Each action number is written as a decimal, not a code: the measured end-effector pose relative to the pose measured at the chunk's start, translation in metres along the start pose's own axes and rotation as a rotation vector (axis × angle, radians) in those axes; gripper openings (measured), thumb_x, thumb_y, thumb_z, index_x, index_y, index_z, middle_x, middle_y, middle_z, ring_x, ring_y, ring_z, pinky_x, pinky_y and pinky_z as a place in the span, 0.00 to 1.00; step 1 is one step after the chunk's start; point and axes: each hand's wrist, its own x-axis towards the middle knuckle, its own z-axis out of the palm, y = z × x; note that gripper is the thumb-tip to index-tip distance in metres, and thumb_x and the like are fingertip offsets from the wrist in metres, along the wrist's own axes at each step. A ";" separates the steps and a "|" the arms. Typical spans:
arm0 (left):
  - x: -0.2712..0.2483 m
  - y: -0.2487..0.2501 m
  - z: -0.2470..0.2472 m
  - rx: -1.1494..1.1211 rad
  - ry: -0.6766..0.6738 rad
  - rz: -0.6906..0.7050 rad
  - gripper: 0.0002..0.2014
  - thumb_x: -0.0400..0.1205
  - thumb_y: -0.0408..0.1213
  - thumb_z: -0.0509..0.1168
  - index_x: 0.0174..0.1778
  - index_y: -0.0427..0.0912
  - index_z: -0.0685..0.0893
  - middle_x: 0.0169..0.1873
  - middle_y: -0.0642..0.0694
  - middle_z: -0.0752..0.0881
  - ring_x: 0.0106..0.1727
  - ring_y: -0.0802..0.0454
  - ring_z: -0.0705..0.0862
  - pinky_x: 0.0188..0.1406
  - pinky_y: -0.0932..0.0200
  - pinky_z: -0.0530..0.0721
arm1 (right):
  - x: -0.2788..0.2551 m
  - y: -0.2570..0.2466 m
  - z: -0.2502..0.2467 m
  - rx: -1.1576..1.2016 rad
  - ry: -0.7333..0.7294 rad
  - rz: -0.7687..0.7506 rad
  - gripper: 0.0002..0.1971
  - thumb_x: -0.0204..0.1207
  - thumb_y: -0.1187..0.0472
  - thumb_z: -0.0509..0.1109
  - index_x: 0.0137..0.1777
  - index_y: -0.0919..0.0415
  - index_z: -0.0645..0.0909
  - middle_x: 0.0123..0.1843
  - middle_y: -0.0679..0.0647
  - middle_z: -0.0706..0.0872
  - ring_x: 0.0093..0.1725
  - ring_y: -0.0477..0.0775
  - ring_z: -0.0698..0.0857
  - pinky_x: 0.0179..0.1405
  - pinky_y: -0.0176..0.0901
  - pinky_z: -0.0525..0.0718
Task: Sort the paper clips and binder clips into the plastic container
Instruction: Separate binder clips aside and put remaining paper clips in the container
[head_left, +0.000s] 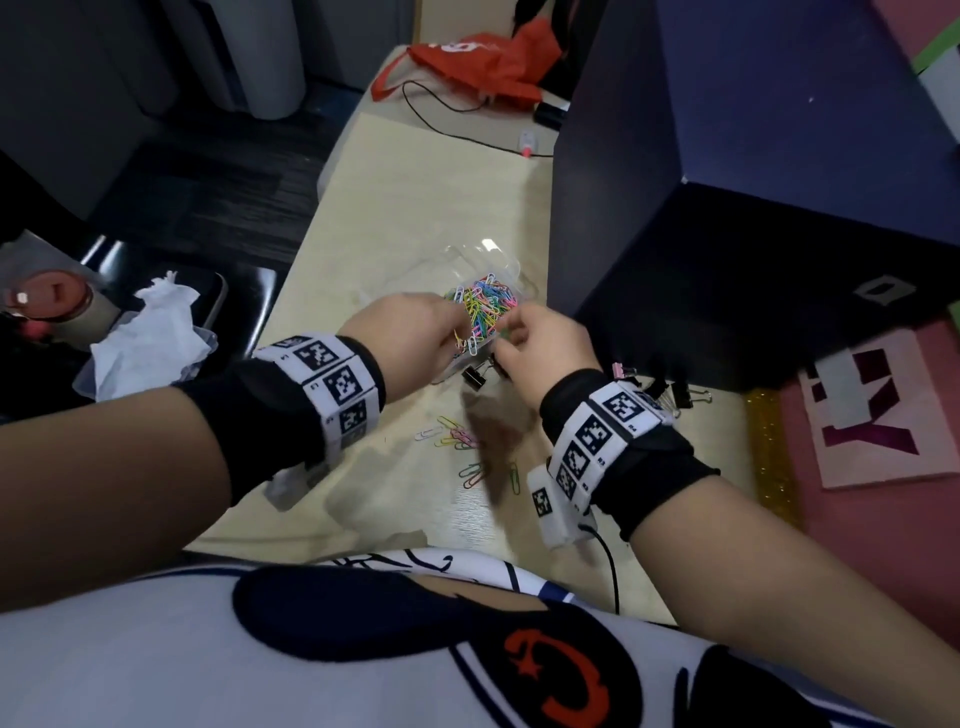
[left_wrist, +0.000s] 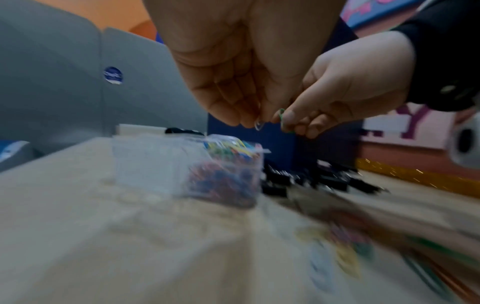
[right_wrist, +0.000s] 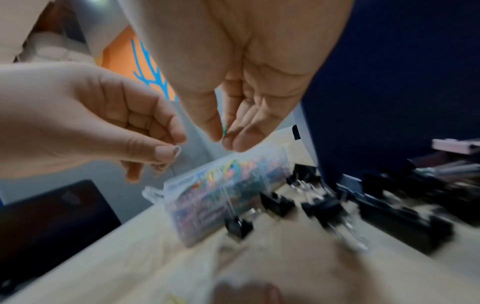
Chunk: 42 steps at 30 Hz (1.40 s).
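The plastic container (head_left: 485, 306) sits on the bench (head_left: 395, 208), lid open, one compartment heaped with coloured paper clips (head_left: 480, 304); whether its other side holds anything cannot be told. Above its near edge, the left hand (head_left: 402, 338) pinches a pale clip (right_wrist: 177, 149) between thumb and forefinger, other fingers curled under. The right hand (head_left: 540, 348) pinches a green clip (left_wrist: 281, 115) at its fingertips, the remaining fingers nearly straight and pressed together. More loose clips (head_left: 457, 436) lie on the bench near the person, and black binder clips (head_left: 475, 376) are scattered just beside the container and to its right, against a dark blue box (head_left: 753, 208). Both pinches look light and sit near the rim, so a clip let go early could likely fall outside. The heap is already high; added clips may slide off or spill into the wrong compartment.
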 end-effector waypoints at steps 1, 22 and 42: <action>0.004 -0.002 -0.007 -0.014 0.039 -0.025 0.12 0.81 0.38 0.62 0.59 0.46 0.83 0.52 0.43 0.87 0.54 0.40 0.84 0.53 0.49 0.81 | 0.004 -0.005 -0.004 0.037 0.024 -0.014 0.11 0.76 0.58 0.70 0.58 0.53 0.83 0.52 0.51 0.89 0.53 0.53 0.86 0.60 0.45 0.81; -0.020 -0.003 0.047 0.308 -0.469 0.104 0.08 0.81 0.39 0.61 0.55 0.45 0.79 0.53 0.43 0.81 0.53 0.42 0.82 0.48 0.50 0.83 | -0.048 0.029 0.037 -0.363 -0.388 0.023 0.19 0.77 0.59 0.67 0.66 0.60 0.72 0.65 0.58 0.73 0.63 0.59 0.79 0.65 0.50 0.78; -0.023 0.003 0.048 0.472 -0.460 0.124 0.05 0.77 0.31 0.65 0.46 0.42 0.77 0.45 0.42 0.81 0.45 0.39 0.85 0.35 0.49 0.81 | -0.039 0.039 0.042 -0.497 -0.346 -0.207 0.14 0.78 0.68 0.60 0.61 0.59 0.77 0.59 0.59 0.76 0.58 0.63 0.80 0.49 0.46 0.76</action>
